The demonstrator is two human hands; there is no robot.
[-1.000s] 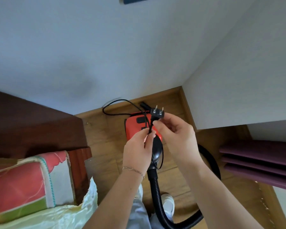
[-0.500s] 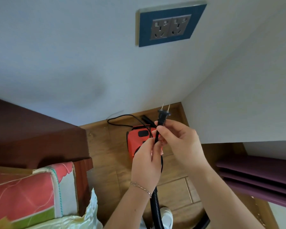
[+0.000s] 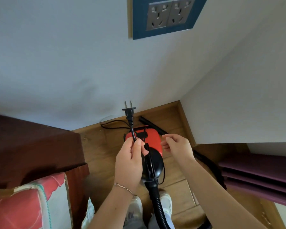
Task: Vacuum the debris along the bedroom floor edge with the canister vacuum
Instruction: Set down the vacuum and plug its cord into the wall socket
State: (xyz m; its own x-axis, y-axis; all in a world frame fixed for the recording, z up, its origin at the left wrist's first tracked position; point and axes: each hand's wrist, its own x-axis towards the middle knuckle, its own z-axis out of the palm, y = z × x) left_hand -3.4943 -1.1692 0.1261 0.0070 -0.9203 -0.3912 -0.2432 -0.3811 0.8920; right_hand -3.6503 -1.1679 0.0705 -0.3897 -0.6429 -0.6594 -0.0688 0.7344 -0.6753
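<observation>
1. Nearest: hose (image 3: 158, 205) runs up betw. the person's shoes to the red-and-black vacuum (image 3: 149, 146), which sits on the wood floor (image 3: 96, 146) directly below both hands.
2. Left hand (image 3: 130, 164): thumb and fingers closed round the power cord (image 3: 132, 131) just under the plug (image 3: 129, 111), prongs pointing up past the fingertips.
3. Right hand (image 3: 177, 146): fingers loosely spread, holding nothing, just beside the left.
4. Farthest: wall socket (image 3: 168, 14), well above the plug, high on the wall.
5. Risk: held by the cord, not the plug body, the plug may flop and miss the slots; slack looped over the vacuum could snag.
6. Vs. half a sec ago: right hand has let go of the plug; the left alone holds the cord, and the socket looms larger.
</observation>
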